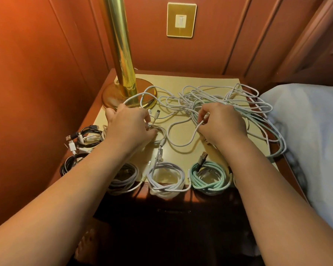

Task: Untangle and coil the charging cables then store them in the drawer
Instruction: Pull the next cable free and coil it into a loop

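Nearest the front edge of the nightstand (pixel 215 78), around 6 o'clock, there's already a tidy row: a grey coil (pixel 124 178), a white coil (pixel 166 176) and a mint coil (pixel 210 177), plus a few black and white bundles (pixel 81 139) off at 8 o'clock. So a fair bit of the job looks done, and the drawer below looks closed as far as I can tell.

Next back, the left hand (pixel 130 126) is curled onto a small started loop of white cable (pixel 160 131) at about 10 o'clock. The right hand (pixel 221 123) at 2 o'clock is pinching a white strand (pixel 195 131) between thumb and fingertips.

Behind that, from 12 to 3 o'clock, the loose tangle (pixel 229 100) is still a mess of white and mint cables, some draped over the right edge.

My take: keep the left hand as the anchor on the loop and let the right hand feed slack slowly. Follow one strand only, and lift it over crossings instead of yanking, or the knot tightens. Watch the brass lamp base (pixel 127 95) at 11 o'clock, since one loop lies on it and could snag.
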Demonstrator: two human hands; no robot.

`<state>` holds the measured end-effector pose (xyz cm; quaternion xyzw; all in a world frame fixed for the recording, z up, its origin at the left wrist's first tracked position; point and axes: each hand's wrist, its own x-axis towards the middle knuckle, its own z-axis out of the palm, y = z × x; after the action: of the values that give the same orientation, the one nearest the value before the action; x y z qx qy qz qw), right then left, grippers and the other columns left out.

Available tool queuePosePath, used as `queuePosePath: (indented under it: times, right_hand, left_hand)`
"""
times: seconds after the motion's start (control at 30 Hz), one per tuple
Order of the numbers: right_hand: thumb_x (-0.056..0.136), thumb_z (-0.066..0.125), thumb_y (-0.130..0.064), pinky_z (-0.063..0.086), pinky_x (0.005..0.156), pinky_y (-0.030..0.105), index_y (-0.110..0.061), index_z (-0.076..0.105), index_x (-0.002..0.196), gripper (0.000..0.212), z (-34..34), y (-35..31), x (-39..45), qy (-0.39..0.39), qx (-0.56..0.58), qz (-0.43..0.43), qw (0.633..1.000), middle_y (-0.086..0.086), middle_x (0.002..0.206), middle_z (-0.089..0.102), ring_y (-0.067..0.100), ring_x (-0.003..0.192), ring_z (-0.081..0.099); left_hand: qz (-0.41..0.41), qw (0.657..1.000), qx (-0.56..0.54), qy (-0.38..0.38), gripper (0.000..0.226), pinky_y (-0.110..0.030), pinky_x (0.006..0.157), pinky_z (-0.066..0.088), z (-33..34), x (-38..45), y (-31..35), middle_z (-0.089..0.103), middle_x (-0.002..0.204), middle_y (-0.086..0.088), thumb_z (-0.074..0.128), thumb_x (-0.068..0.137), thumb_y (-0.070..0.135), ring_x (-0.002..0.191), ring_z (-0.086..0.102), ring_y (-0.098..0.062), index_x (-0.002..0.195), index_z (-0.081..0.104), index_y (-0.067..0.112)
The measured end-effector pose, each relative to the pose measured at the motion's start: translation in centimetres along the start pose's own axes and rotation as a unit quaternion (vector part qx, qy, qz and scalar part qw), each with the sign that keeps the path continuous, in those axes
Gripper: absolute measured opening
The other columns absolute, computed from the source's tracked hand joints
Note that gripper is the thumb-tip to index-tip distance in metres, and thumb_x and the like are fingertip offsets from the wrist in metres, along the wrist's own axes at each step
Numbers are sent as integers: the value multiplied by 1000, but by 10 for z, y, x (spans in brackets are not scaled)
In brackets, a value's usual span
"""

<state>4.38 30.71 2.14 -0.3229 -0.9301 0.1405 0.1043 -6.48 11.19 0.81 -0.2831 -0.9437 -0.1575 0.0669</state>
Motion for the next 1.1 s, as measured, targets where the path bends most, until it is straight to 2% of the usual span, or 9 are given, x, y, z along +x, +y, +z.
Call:
queuePosePath:
  times: [0.2, 0.3, 0.37, 0.47, 0.57, 0.8, 0.97, 1.03, 1.1]
  right_hand:
    - [81, 77, -18, 55, 68, 32, -34, 73, 86, 17, -8, -6, -5, -56, 1, -9, 998, -5, 98, 72, 24, 90, 66]
    - [79, 75, -13, 62, 74, 37, -41, 75, 105, 38, -14, -7, -10, -119, 15, -33, 992, -7, 106, 68, 20, 89, 67]
    - [77, 74, -9, 61, 73, 39, -41, 68, 112, 48, -15, -8, -12, -105, 30, -43, 993, -5, 109, 65, 22, 89, 66]
    - [77, 71, -2, 53, 64, 35, -31, 58, 98, 38, -12, -5, -12, -63, 23, -49, 997, -2, 103, 64, 25, 86, 62]
    - [82, 74, -8, 47, 63, 29, -28, 70, 80, 21, -11, -5, -12, -55, -4, -28, 998, -3, 98, 68, 23, 85, 64]
    - [85, 76, -19, 57, 69, 33, -28, 82, 86, 11, -14, -4, -14, -57, -35, -14, 998, 0, 93, 74, 24, 83, 68]
    - [81, 83, -22, 63, 74, 38, -26, 81, 80, 5, -13, -7, -15, -99, -60, -30, 993, 1, 86, 75, 22, 80, 70]
    - [86, 81, -21, 62, 81, 41, -28, 80, 80, 9, -12, -6, -15, -89, -55, -45, 994, 0, 96, 73, 23, 94, 68]
    - [94, 74, -24, 54, 98, 43, -26, 79, 92, 6, -11, -2, -16, -94, -50, -69, 992, 2, 121, 61, 25, 121, 54]
  left_hand:
    - [15, 1000, -2, 3, 33, -45, 90, 25, -9, -2, 10, 69, 107, 6, 71, 84, 53, 116, 46, -25, 109, 70, 31]
    - [34, 997, -37, 60, 30, -43, 87, 25, -13, -2, 18, 68, 102, 10, 67, 87, 56, 111, 49, -24, 101, 71, 30]
    - [56, 994, -67, 61, 38, -40, 85, 22, -16, -1, 28, 66, 99, 13, 65, 86, 66, 112, 50, -22, 95, 73, 30]
    - [79, 994, -77, -4, 52, -39, 84, 22, -12, -3, 45, 63, 94, 16, 63, 78, 80, 116, 49, -20, 87, 76, 30]
    - [74, 992, -83, -55, 54, -40, 86, 22, -4, -3, 56, 70, 99, 15, 67, 72, 83, 121, 48, -21, 84, 77, 31]
    - [68, 991, -35, -113, 56, -44, 89, 26, 4, -3, 64, 68, 86, 12, 75, 57, 85, 111, 47, -21, 74, 75, 32]
    - [69, 992, -30, -104, 29, -47, 95, 26, 2, -5, 69, 68, 92, 12, 84, 69, 57, 111, 45, -21, 81, 75, 32]
    - [61, 993, -22, -103, 25, -48, 99, 27, 0, -4, 68, 67, 96, 11, 84, 72, 49, 113, 45, -22, 88, 74, 33]
    - [50, 993, -26, -102, 26, -49, 102, 28, -2, -2, 65, 66, 99, 12, 82, 76, 45, 117, 47, -22, 97, 71, 34]
